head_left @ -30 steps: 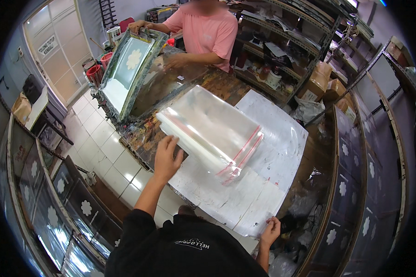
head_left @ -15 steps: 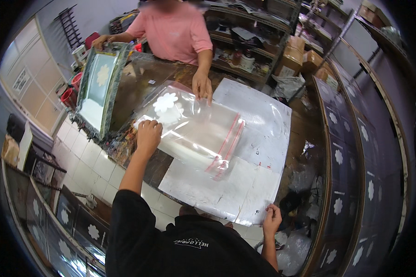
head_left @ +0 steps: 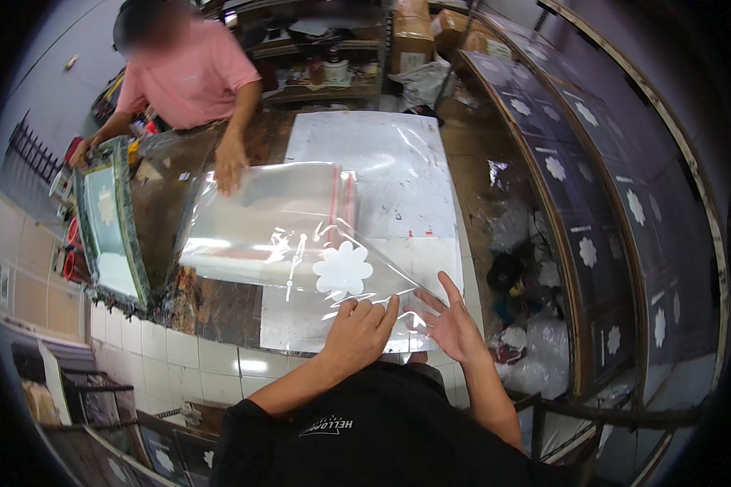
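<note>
A clear plastic bag with a white flower print is lifted at the table's near edge, its corner toward me. My left hand pinches the bag's near edge just below the flower. Beside the bag's right corner, my right hand is open with fingers spread, some of them seen through the film. Left of the flower lies a stack of clear bags with red strips on its right side. A co-worker's hand rests at the stack's far-left edge. Under the bags is a white sheet.
At the left, the co-worker's other hand holds a tilted printing screen by its frame. Red pots stand beyond it. Racks with flower-printed bags run along the right. Crumpled plastic lies beside the table.
My left hand has carried the printed bag off the stack, right and toward me. My right hand has left the white sheet's corner and opened by the bag. The co-worker's screen is lower.
</note>
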`<state>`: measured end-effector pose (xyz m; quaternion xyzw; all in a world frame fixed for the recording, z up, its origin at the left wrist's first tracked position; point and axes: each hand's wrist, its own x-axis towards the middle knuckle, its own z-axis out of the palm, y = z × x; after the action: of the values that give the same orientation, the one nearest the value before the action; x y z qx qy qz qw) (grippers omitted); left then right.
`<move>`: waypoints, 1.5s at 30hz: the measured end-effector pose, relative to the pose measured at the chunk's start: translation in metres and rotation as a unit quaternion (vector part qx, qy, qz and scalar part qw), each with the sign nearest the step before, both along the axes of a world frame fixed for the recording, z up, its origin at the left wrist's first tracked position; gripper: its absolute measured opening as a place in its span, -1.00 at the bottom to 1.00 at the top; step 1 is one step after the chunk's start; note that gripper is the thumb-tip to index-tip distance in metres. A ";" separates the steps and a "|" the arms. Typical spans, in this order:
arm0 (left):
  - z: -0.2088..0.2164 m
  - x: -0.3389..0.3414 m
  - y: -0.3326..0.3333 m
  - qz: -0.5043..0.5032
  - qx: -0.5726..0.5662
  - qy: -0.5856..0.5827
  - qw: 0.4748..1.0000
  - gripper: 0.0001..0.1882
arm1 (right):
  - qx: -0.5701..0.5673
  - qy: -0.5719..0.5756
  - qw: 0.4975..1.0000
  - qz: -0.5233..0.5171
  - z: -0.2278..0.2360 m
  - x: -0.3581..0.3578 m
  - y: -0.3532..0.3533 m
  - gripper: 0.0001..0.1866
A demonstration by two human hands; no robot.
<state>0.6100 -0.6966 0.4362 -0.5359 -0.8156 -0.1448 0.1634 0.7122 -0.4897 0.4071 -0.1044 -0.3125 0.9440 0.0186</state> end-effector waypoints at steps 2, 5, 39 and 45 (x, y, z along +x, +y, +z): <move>-0.005 0.007 0.009 -0.031 0.002 -0.015 0.999 -0.46 | 0.032 -0.023 0.998 -0.042 -0.004 0.001 0.006 -0.39; 0.005 0.020 0.023 -0.075 -0.046 -0.046 0.995 -0.47 | 0.138 -0.081 0.980 -0.122 -0.004 0.011 0.027 -0.57; -0.027 0.168 0.263 -0.507 0.069 -0.223 0.830 -0.67 | 0.445 -0.623 0.415 -0.491 0.432 0.725 0.027 -0.75; -0.057 0.202 0.294 -0.512 0.028 -0.228 0.828 -0.60 | 0.316 -0.764 0.340 -0.447 0.356 0.811 0.022 -0.85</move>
<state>0.8118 -0.4023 0.3796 -0.8238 -0.4336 -0.3481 -0.1101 1.5235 -0.4677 0.7630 -0.8908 -0.3726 0.1344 0.2228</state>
